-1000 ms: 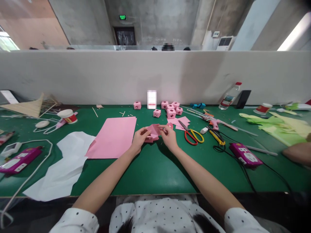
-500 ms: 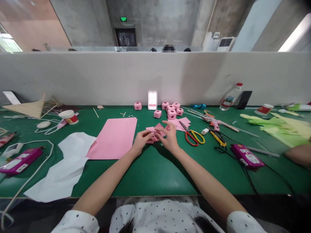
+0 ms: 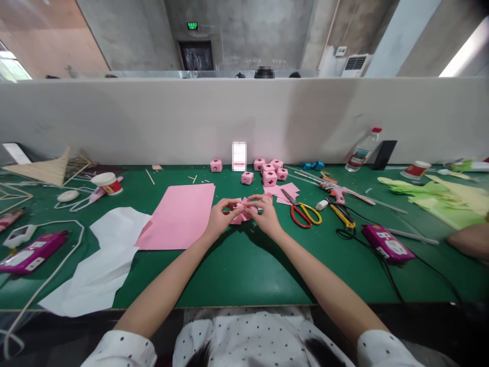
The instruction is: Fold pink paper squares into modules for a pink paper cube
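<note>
Between my two hands, just above the green table, is a partly folded pink paper piece (image 3: 240, 218) with flaps sticking out. My left hand (image 3: 221, 216) pinches its left side with thumb and fingers. My right hand (image 3: 266, 215) grips the right side, fingers bent over the top flaps. The fingers hide part of the folds. Behind my hands sit finished-looking pink paper cubes with diamond-shaped openings: a single cube (image 3: 247, 177), another cube (image 3: 216, 165) farther left, and a cluster of several cubes (image 3: 269, 177). Small pink paper squares (image 3: 288, 191) lie beside my right hand.
Scissors (image 3: 301, 211) with red and yellow handles lie right of my hands, near a yellow cutter (image 3: 343, 216) and a pink glue gun (image 3: 338, 193). Left are a large pink sheet (image 3: 178, 219) and white paper (image 3: 103, 270). A phone (image 3: 239, 157) leans against the partition (image 3: 153, 122).
My right hand's fingers have come down from a raised, spread pose onto the pink paper piece. The upright flap at its top right now sits lower between both hands.
</note>
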Tool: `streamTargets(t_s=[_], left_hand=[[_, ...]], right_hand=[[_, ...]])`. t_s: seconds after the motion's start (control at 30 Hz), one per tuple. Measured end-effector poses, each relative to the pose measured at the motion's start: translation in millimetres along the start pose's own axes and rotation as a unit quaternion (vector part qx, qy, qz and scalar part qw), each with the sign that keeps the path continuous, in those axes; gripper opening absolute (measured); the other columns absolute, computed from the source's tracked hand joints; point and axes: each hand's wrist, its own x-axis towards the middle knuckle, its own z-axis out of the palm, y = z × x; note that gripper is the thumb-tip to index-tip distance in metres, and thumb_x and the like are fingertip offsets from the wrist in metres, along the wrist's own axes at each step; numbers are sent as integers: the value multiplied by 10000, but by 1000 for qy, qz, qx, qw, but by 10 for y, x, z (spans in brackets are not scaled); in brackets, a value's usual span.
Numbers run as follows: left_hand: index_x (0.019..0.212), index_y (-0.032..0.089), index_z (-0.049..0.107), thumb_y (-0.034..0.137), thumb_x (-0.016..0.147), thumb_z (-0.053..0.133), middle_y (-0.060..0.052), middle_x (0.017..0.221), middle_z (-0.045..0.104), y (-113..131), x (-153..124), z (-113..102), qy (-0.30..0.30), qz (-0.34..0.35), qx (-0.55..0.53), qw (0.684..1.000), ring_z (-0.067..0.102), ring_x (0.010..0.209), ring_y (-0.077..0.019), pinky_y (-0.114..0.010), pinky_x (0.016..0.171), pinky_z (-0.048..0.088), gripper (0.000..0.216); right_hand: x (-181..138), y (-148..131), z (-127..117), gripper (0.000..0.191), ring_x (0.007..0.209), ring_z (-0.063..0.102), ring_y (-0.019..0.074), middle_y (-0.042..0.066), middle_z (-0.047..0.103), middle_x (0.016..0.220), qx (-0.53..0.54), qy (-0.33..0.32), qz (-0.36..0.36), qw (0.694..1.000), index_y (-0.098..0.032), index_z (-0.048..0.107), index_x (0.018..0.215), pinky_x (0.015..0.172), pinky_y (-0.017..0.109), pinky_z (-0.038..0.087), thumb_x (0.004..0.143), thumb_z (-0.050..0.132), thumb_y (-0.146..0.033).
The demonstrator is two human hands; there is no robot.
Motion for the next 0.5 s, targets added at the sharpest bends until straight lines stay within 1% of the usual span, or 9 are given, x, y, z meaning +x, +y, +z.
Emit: streamTargets(t_s=[0.1, 0.2, 0.3, 0.4, 0.5], left_hand=[[826, 183, 718, 419, 721, 758, -39, 816, 643, -9, 7, -17, 12, 0, 1, 1000, 577, 742, -150, -226, 613, 427, 261], [773, 176, 694, 425, 719, 757, -35, 783, 652, 0, 3, -12, 14, -13, -12, 1000, 576, 713, -150, -232, 603, 422, 262], [767, 172, 690, 425, 736, 742, -40, 796, 671, 27, -6, 2, 15, -15, -16, 1000, 587, 722, -151, -238, 626, 429, 260], [807, 168, 704, 421, 741, 736, -46, 838, 688, 49, -9, 8, 12, -12, -29, 999, 604, 764, -159, -247, 668, 444, 263], [796, 159, 701, 416, 746, 729, -30, 766, 676, 65, -11, 7, -6, -19, -47, 999, 591, 723, -151, -253, 669, 447, 263]], right_hand=[[-3, -25, 7, 130, 1064, 567, 245, 51, 685, 1031, 23, -17, 8, 1000, -295, 769, 888, 1000, 449, 374, 812, 719, -388], [-6, -44, 22, 146, 1010, 585, 243, 47, 711, 945, 46, -19, 9, 999, -291, 769, 835, 974, 437, 386, 807, 717, -424], [-5, -45, 31, 153, 998, 598, 251, 42, 721, 845, 70, -22, 15, 997, -288, 765, 775, 964, 427, 397, 798, 720, -432], [3, -37, 29, 195, 952, 623, 243, 40, 723, 825, 99, -41, 35, 994, -270, 759, 753, 926, 404, 428, 796, 711, -454], [11, -34, 26, 248, 865, 643, 219, 43, 721, 811, 121, -68, 41, 989, -238, 751, 738, 878, 376, 455, 795, 699, -474]])
